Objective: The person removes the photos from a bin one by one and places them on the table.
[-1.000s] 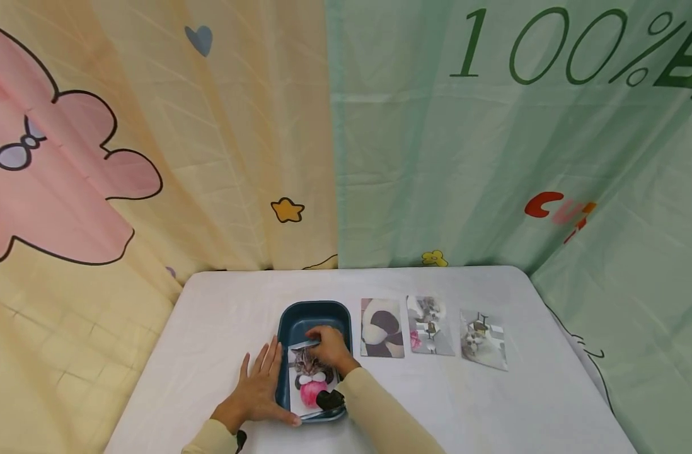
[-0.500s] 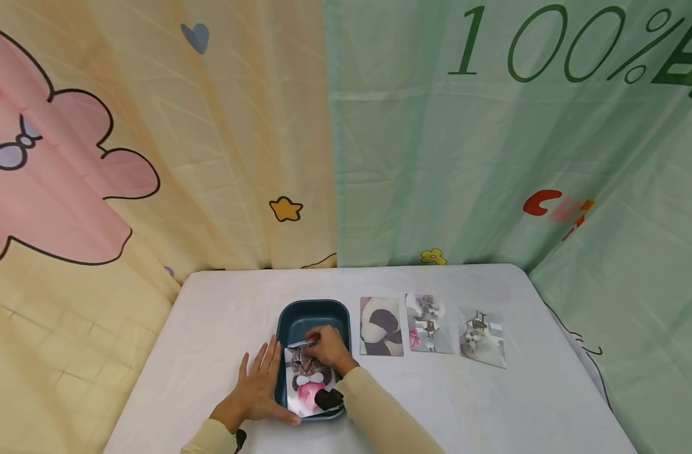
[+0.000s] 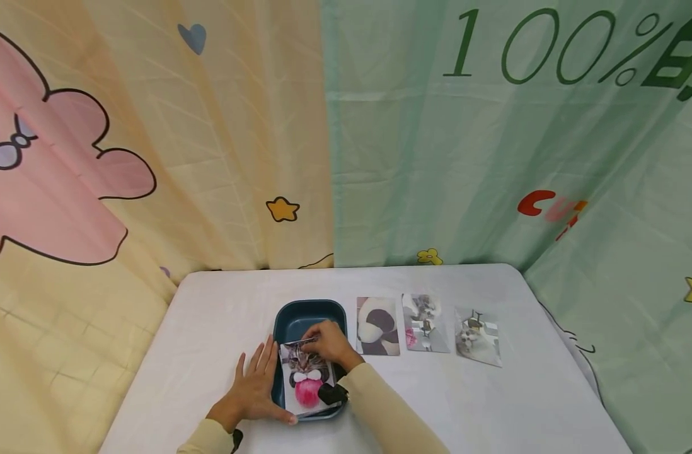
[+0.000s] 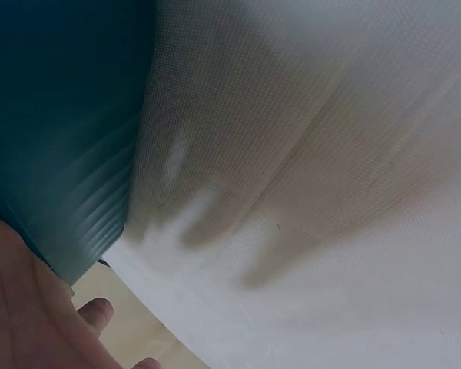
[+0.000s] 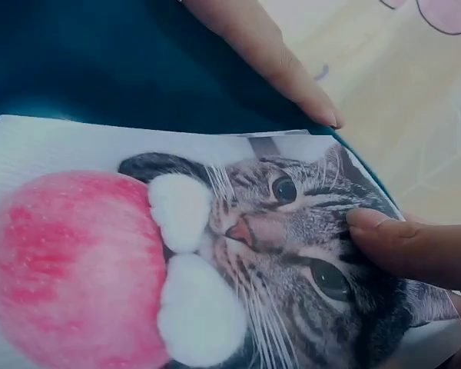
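Note:
A photo card of a tabby cat with a pink ball (image 3: 308,392) lies within the dark teal tray (image 3: 300,323), slightly turned. My right hand (image 3: 330,343) pinches its far edge; in the right wrist view the thumb (image 5: 415,247) presses on the cat picture (image 5: 246,246). Another sheet's edge peeks out beneath it. My left hand (image 3: 252,389) rests against the tray's left side with fingers extended, its thumb by the near left corner. From the left wrist, part of that hand (image 4: 31,307) shows beside the tray's outer wall (image 4: 69,115).
Right of the tray, three picture cards lie in a row: one with rounded brown and cream shapes (image 3: 378,326), one with a pink patch (image 3: 425,323), one greyish (image 3: 478,337). A white-covered table (image 3: 221,309) carries everything. Printed curtains (image 3: 380,145) hang behind.
The cat card has shifted a little left and swivelled slightly, with my right hand still on its far edge. My left hand keeps its place on the tray.

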A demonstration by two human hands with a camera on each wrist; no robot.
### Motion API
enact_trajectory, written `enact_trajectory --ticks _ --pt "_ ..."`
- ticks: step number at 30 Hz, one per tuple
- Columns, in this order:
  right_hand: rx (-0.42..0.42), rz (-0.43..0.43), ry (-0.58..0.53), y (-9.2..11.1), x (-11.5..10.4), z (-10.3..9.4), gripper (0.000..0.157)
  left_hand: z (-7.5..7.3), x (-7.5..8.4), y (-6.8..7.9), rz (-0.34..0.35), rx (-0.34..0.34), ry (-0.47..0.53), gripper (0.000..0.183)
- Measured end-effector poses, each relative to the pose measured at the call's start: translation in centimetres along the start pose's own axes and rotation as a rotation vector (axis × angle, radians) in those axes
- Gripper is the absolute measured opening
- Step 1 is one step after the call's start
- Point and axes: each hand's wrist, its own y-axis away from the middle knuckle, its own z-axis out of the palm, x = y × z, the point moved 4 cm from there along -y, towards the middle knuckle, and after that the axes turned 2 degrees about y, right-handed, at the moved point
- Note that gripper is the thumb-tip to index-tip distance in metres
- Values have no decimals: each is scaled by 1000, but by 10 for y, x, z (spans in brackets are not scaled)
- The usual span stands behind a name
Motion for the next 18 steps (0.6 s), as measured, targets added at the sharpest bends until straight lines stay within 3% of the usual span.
enact_trajectory --ticks 6,10,18 --pt "14 -12 -39 4 0 -6 4 -6 4 1 2 -17 30 148" --pt "28 -29 -50 6 1 -12 5 -8 7 1 -18 -38 0 150" --pt "123 -53 -56 12 5 -36 9 -6 6 -1 -38 -55 3 150"
